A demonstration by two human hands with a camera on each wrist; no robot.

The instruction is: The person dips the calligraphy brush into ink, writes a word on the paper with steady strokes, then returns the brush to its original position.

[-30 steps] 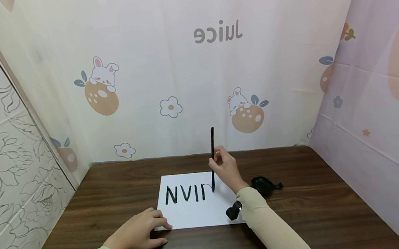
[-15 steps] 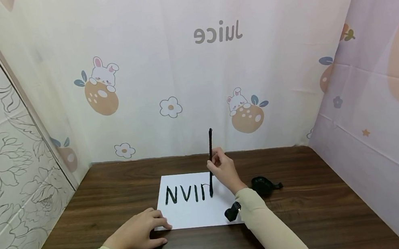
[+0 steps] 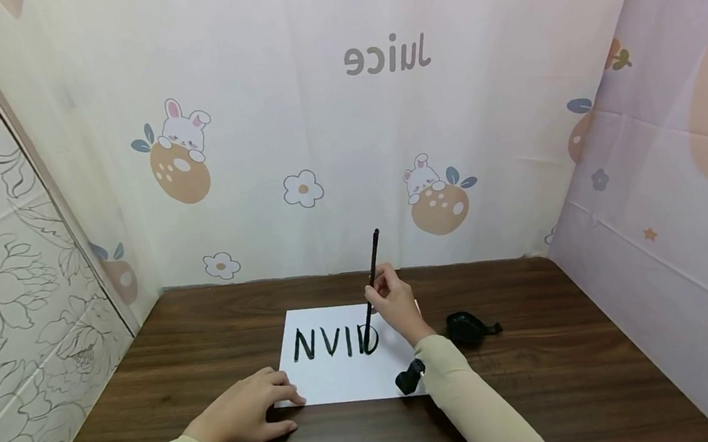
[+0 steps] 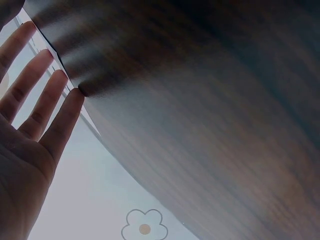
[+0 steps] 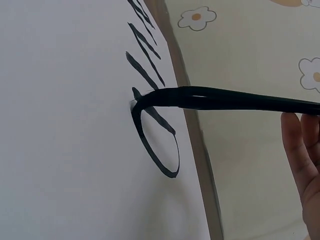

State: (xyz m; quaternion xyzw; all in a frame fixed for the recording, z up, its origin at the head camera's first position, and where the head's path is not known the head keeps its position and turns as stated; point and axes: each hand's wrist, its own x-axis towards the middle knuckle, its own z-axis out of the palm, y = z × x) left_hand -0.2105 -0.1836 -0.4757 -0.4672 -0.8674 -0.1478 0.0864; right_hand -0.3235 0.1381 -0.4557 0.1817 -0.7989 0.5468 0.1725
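A white sheet of paper (image 3: 339, 384) lies on the dark wooden table, with the black letters N, V, I and D painted across its upper part. My right hand (image 3: 398, 306) pinches a slim black brush (image 3: 373, 262) partway up its handle, tilted slightly. In the right wrist view the bent, wet tip of the brush (image 5: 225, 97) touches the paper (image 5: 65, 125) at the lower left of the D's curve. My left hand (image 3: 247, 409) rests at the paper's lower left corner, its fingers fairly straight and spread, as the left wrist view shows on the hand (image 4: 30, 125).
A black, rounded dish with a spout-like end (image 3: 469, 328) stands on the table (image 3: 570, 371) to the right of the paper. A small black wrist camera (image 3: 411, 377) hangs by the right sleeve. A printed curtain (image 3: 297, 112) rises behind the table's far edge.
The brush tip has moved down and then left along the paper, and the curve of the D now runs round to the foot of its upright stroke. The left hand stays in place.
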